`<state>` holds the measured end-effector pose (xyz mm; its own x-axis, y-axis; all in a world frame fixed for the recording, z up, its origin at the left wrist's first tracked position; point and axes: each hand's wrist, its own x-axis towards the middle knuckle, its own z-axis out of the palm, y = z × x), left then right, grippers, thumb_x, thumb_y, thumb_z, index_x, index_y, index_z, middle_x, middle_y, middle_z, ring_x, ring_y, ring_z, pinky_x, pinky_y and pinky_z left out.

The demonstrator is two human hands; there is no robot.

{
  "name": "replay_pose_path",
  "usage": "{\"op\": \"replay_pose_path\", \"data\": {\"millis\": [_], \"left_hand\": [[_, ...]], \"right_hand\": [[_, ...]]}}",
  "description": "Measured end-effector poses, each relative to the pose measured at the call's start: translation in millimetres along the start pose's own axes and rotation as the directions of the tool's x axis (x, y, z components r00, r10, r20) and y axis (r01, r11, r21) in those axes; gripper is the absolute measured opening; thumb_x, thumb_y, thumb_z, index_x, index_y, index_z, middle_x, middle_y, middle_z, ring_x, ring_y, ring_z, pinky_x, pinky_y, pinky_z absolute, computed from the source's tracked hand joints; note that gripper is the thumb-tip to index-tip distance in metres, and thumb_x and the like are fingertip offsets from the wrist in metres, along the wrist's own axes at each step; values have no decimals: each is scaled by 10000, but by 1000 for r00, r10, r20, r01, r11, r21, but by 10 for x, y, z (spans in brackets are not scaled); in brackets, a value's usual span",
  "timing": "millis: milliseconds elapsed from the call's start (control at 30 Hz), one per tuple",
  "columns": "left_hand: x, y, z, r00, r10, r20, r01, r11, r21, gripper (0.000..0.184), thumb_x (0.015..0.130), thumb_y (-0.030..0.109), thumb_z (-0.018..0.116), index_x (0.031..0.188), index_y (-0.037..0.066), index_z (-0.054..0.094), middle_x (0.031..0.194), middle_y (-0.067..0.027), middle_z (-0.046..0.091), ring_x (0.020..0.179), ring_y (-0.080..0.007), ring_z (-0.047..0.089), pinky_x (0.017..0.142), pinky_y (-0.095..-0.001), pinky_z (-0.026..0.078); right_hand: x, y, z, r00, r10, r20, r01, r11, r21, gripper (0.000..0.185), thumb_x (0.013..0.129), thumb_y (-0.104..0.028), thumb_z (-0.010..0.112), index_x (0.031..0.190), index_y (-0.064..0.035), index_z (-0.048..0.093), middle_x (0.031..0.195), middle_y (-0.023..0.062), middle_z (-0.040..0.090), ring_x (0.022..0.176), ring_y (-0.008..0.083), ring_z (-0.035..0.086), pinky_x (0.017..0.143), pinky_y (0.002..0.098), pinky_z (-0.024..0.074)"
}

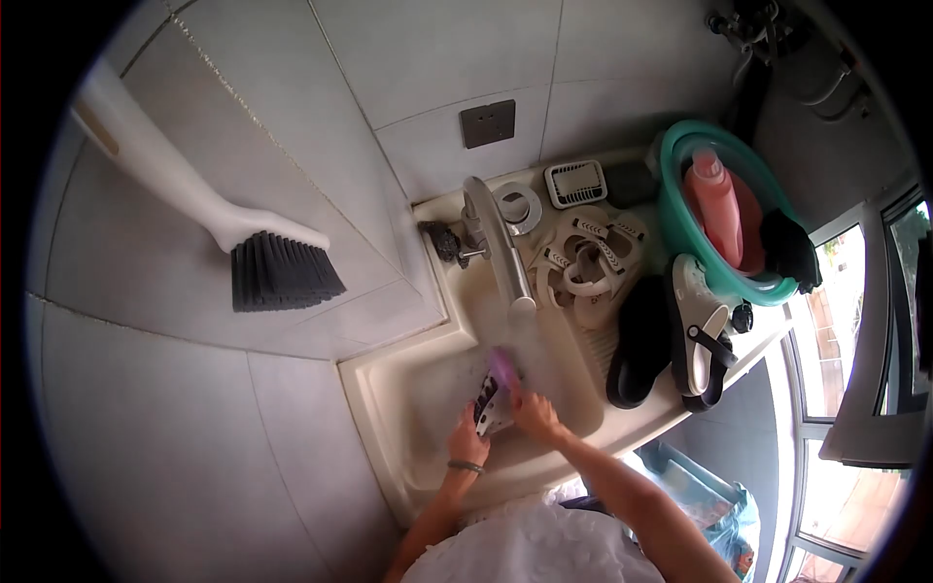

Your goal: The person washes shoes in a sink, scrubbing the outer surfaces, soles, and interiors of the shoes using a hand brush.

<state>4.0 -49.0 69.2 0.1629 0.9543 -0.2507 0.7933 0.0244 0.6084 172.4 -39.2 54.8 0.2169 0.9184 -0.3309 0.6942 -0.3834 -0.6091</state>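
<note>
Left hand (468, 440), gripping a shoe (489, 401), partly covered; right hand (535, 415), closed on a purple tool (501, 367), its kind unclear to us; sink (362, 398), partly behind forearms

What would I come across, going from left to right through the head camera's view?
White-handled brush with black bristles → left hand → small purple scrubbing tool → right hand → plain black shoe → white clog with black strap → crumpled black item.

Your purple brush (501, 366): plastic-looking | faucet (497, 236) you face: shiny metal | your sink (374, 418): smooth, ceramic-looking | your tub (673, 207): smooth plastic | your large brush (228, 219): smooth plastic handle (155, 151), coarse bristles (282, 275) | your garment (539, 549): crinkled cloth
</note>
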Motion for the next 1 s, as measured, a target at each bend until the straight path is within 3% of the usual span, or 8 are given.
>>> {"op": "replay_pose_path", "data": {"millis": [133, 200, 400, 533, 633, 733, 867, 1000], "left_hand": [[97, -40, -21, 1000, -22, -13, 22, 1000, -5, 733, 683, 75, 691, 1359, 100, 411, 1133, -193, 614, 978, -393, 609, 807, -463, 507], [137, -89, 2, 993, 58, -104, -69, 992, -109, 732, 682, 80, 692, 1357, 96, 408, 1116, -194, 622, 959, -389, 617, 793, -463, 510], [-26, 166, -116, 999, -28, 27, 28, 1000, 2, 710, 688, 80, 688, 1344, 72, 417, 1099, -204, 620, 951, -405, 610, 789, -466, 505], [85, 76, -128, 995, -94, 37, 97, 992, -80, 712, 683, 82, 687, 1342, 73, 419, 1099, -206, 617, 951, -416, 604, 785, -468, 500], [15, 4, -13, 996, -80, 29, 80, 997, -17, 711, 679, 87, 685, 1339, 67, 418, 1085, -218, 620, 939, -422, 606, 784, -473, 501], [11, 7, -23, 999, -42, -3, 41, 999, -33, 705, 672, 93, 685, 1326, 64, 425, 1050, -224, 629, 922, -420, 614, 783, -474, 502], [112, -113, -44, 994, -103, 44, 107, 989, -105, 702, 664, 94, 719, 1308, 42, 443, 1094, -218, 611, 977, -414, 599, 828, -459, 496], [218, -245, -80, 972, -103, 211, 127, 986, -103, 794, 638, 265, 808, 1302, 13, 452, 1154, -207, 587, 1066, -374, 577, 887, -418, 484]], "right_hand": [[84, 5, 152, 994, -71, -82, 76, 995, 58, 183, 870, -201, 558, 957, -106, 687, 744, 255, 643, 730, 451, 642, 625, 551, 528], [-356, -190, 14, 941, -330, -81, 320, 941, -113, 363, 882, -139, 540, 1237, -139, 611, 712, 224, 643, 713, 428, 655, 646, 549, 526], [186, 333, 188, 995, 10, -103, -15, 998, -54, 176, 901, -262, 530, 975, -137, 628, 862, 229, 656, 747, 447, 639, 629, 558, 529], [-367, -101, -136, 975, -208, 74, 212, 976, -43, 492, 883, -199, 526, 1366, -281, 487, 833, 254, 652, 778, 468, 635, 692, 579, 516], [-105, 196, 48, 994, -26, 108, 35, 997, -75, 470, 906, -194, 495, 1371, -262, 494, 837, 258, 649, 773, 476, 631, 694, 581, 514], [243, 119, 26, 999, 35, -28, -35, 999, 12, 236, 914, -284, 535, 872, -92, 666, 785, 241, 657, 719, 465, 635, 681, 566, 532], [-292, -33, -29, 945, -324, -56, 322, 946, -29, 344, 893, -254, 541, 1231, -206, 582, 731, 221, 655, 701, 465, 633, 659, 596, 519], [61, 21, -70, 996, -39, 82, 44, 997, -65, 307, 907, -240, 506, 1208, -210, 558, 765, 220, 656, 724, 460, 634, 676, 593, 515]]}}
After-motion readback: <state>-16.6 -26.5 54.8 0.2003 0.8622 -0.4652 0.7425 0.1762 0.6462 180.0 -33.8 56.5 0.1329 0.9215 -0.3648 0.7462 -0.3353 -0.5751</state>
